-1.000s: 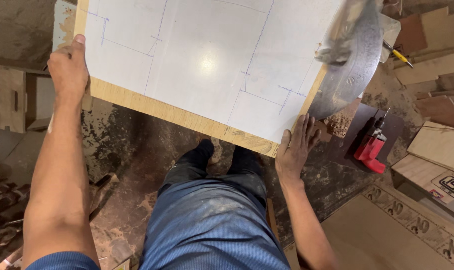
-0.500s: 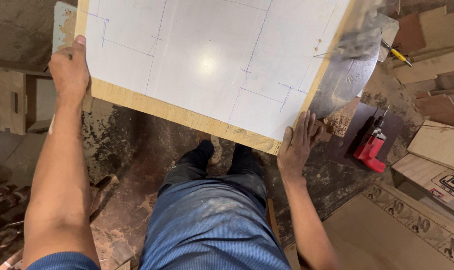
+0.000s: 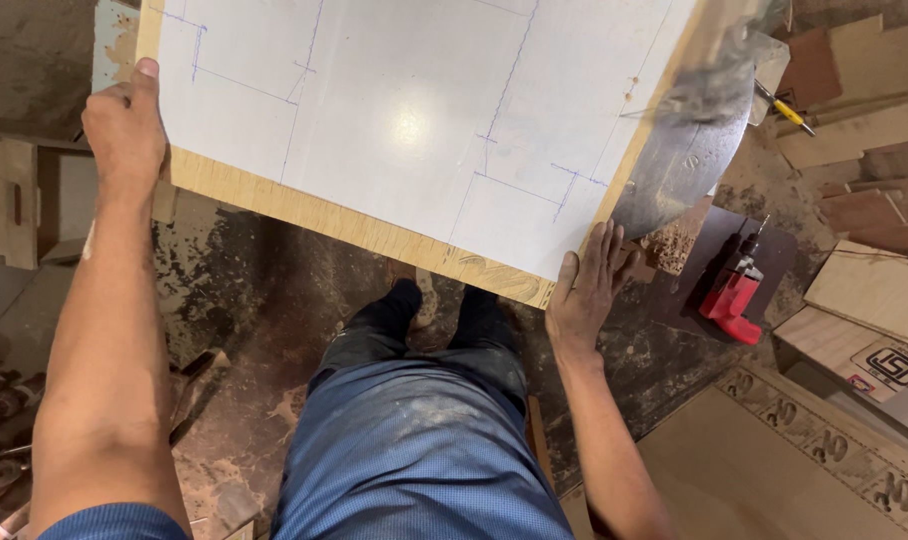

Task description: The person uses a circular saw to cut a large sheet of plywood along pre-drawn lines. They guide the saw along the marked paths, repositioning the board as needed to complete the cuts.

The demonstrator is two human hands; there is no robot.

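Board (image 3: 414, 110) held w/ both hands' grip.

Dark, stained workshop floor (image 3: 274, 300), caked with sawdust and reddish wood dust. Offcuts of plywood (image 3: 864, 130) stacked at upper right, a yellow pencil (image 3: 786, 108) lying among them. Red power tool (image 3: 731, 296) resting on a dark board. Patterned brown panel (image 3: 824, 450) at lower right. Slotted wooden piece (image 3: 9, 200) at left. Bright overhead light.
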